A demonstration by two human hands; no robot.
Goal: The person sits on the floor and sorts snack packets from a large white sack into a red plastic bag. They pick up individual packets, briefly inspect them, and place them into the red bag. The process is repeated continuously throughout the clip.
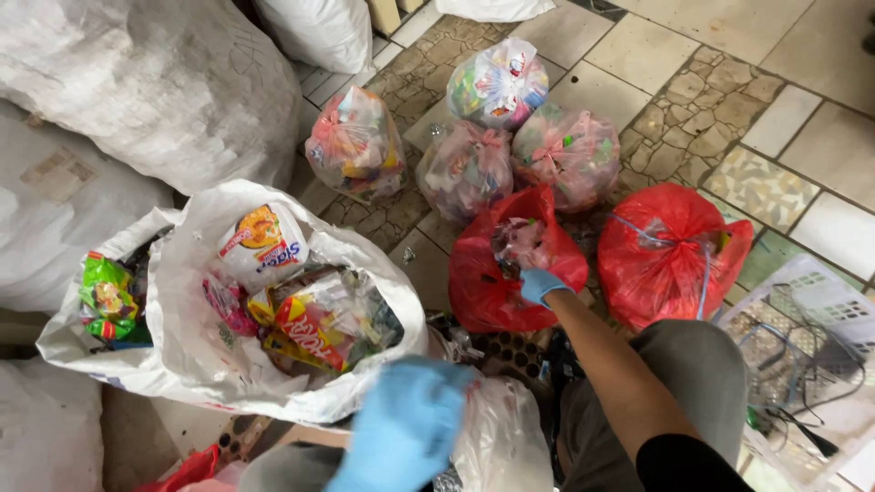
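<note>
While both hands wear blue gloves, findings are as follows
Right hand (pixel 542 285): extended forward, fingers curled on the open rim of a red bag (pixel 510 269) on the tiled floor (pixel 802 118)
Left hand (pixel 406 428): blurred, near a clear bag (pixel 497 437) at the lap; finger spread cannot be told
White sack (pixel 273 374): open, wrappers inside, left of the red bag
Beyond: 4 tied clear bags (pixel 465 169)
Beside: 1 tied red bag (pixel 670 251)

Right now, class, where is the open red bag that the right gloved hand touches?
The open red bag sits mid-floor in the head view, beside the tied red bag, under the right hand.
</note>
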